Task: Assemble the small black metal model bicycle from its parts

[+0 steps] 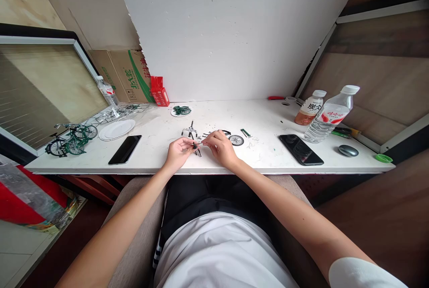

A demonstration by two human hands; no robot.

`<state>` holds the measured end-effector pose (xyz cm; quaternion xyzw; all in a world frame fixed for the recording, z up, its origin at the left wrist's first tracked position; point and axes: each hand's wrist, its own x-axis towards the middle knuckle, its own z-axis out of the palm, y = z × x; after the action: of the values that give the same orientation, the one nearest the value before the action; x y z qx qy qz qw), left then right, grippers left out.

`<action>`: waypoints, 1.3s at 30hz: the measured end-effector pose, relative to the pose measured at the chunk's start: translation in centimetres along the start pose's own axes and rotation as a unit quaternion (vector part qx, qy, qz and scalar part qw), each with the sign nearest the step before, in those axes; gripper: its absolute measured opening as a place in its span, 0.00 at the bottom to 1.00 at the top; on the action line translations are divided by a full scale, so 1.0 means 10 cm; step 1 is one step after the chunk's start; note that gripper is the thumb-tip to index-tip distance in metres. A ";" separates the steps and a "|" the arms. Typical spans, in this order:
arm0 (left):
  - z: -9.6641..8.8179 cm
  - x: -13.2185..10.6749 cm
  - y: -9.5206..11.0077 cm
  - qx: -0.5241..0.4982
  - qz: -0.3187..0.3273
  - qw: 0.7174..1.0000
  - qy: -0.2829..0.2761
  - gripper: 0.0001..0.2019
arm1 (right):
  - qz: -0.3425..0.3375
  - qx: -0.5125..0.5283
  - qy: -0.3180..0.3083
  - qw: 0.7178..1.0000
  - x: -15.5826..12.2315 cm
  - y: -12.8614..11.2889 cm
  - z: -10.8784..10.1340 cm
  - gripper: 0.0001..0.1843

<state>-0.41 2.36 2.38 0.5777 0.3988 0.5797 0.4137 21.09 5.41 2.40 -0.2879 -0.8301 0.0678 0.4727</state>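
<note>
Both hands meet over the front middle of the white table. My left hand (179,151) is closed, its fingertips pinching a small black model bicycle part (195,146). Close against it, my right hand (219,147) has thumb and finger pinched at the part's right side; whatever tiny piece sits between them is too small to make out. Just beyond the fingers lies a set of model handlebars (190,130). Past my right hand are a spoked model wheel (236,140) and a green strip-like part (246,133). Dark parts behind the right knuckles are partly hidden.
Assembled model bicycles (73,138), white plates (117,129) and a phone (125,150) lie left. A small dish of green parts (181,110) sits farther back. At right are another phone (300,149), a water bottle (330,116), a brown drink bottle (309,108) and a mouse (347,150).
</note>
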 end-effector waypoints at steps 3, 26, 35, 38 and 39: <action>0.00 0.00 0.01 0.000 -0.003 1.000 0.004 0.23 | -0.006 -0.003 0.003 1.000 -0.01 0.00 0.00 0.16; -0.04 0.00 -0.02 -0.007 -0.018 1.000 -0.001 0.24 | -0.014 -0.033 -0.027 0.999 -0.04 -0.04 -0.01 0.17; -0.04 0.00 -0.04 -0.003 -0.021 1.000 -0.009 0.24 | -0.037 -0.005 -0.048 0.998 -0.01 -0.03 0.00 0.16; -0.03 -0.01 -0.01 -0.004 -0.022 1.000 -0.005 0.23 | -0.039 0.037 -0.066 0.996 0.00 -0.09 -0.04 0.14; -0.02 -0.01 0.00 -0.009 -0.022 1.000 -0.002 0.23 | -0.032 0.047 -0.071 0.996 0.00 -0.11 -0.05 0.13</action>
<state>-0.62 2.26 2.32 0.5663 0.4055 0.5727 0.4323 21.05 4.38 3.13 -0.2332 -0.8663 0.1115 0.4274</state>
